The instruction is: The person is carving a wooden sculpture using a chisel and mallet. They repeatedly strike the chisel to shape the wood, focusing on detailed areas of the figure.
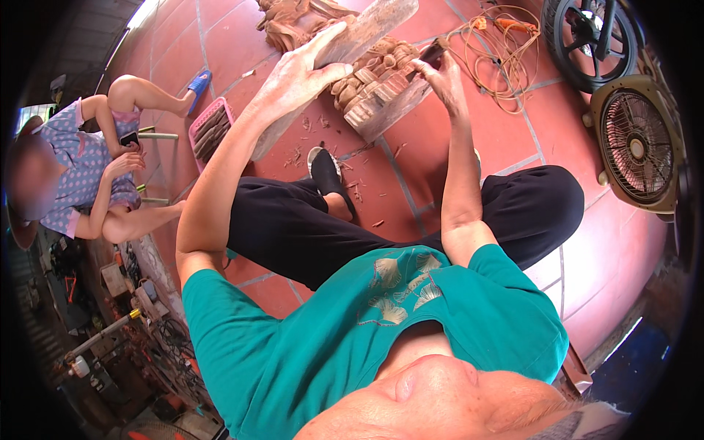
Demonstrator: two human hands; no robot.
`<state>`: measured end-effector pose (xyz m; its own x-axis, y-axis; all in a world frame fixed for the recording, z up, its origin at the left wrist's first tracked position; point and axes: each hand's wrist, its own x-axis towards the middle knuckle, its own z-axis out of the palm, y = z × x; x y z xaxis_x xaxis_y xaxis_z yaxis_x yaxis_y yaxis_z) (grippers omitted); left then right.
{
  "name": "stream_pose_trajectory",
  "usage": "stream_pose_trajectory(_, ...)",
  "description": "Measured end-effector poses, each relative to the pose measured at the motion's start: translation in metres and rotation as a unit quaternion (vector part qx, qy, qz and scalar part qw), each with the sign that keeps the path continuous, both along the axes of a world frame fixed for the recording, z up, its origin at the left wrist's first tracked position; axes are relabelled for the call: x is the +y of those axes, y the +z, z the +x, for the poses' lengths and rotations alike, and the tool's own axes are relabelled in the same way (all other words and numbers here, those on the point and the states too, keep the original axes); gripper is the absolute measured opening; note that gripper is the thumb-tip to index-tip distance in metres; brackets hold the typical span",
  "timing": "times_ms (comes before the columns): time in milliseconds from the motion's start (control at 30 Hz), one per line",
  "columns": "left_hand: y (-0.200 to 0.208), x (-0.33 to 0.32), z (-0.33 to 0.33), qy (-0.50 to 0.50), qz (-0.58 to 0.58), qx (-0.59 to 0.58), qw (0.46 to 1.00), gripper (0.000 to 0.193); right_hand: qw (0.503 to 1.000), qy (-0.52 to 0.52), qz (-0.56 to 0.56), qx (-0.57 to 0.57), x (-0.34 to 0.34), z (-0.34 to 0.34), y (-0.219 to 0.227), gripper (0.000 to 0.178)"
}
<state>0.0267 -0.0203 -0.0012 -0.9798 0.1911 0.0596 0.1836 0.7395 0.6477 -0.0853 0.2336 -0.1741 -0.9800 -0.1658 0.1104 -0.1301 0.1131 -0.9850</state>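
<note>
My left hand (299, 73) is closed around the edge of a long, worn wooden plank (370, 28), which slants from beside my left forearm up to the far middle. The thumb points right, over the near edge. My right hand (446, 82) pinches a small dark brown piece (433, 51) between thumb and fingers; its exact kind is unclear. Between my hands, a carved brown wooden block (375, 81) with rounded relief rests low over the floor. A flat, pale wooden side (396, 116) faces me, just below my right fingers.
Wood shavings (352, 180) litter the red tiles near my foot. Another carved wooden piece (290, 18) lies beyond. A pink basket (213, 128) of wood strips stands left, near a seated person (88, 161) with a phone. An orange cord (506, 59), a wheel (590, 40) and a fan (636, 143) are right.
</note>
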Motion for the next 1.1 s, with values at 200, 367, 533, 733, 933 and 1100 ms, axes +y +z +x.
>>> stream_pose_trajectory(200,-0.002,0.001,-0.001,-0.007,0.006,0.003,1.0,0.069,0.999,0.035,0.023,0.017,-0.015,-0.001,-0.014,0.03)
stream_pose_trajectory(367,-0.002,-0.001,0.0,0.001,0.0,-0.003,1.0,0.07,0.992,0.013,0.105,0.064,-0.01,0.0,0.003,0.032)
stream_pose_trajectory(533,-0.002,-0.002,-0.001,0.003,-0.001,-0.01,1.0,0.07,0.996,0.017,0.074,0.051,-0.011,0.001,0.003,0.034)
stream_pose_trajectory(733,-0.001,0.002,0.0,0.002,-0.005,-0.01,1.0,0.07,0.993,0.025,0.107,0.037,-0.019,0.007,-0.001,0.038)
stream_pose_trajectory(933,-0.002,0.002,0.002,-0.007,-0.001,0.002,1.0,0.071,0.99,0.05,0.122,0.045,-0.016,0.006,-0.001,0.042)
stream_pose_trajectory(1100,-0.011,0.011,0.003,-0.017,0.055,0.046,0.997,0.069,0.955,0.047,0.232,0.177,-0.019,0.006,-0.004,0.047)
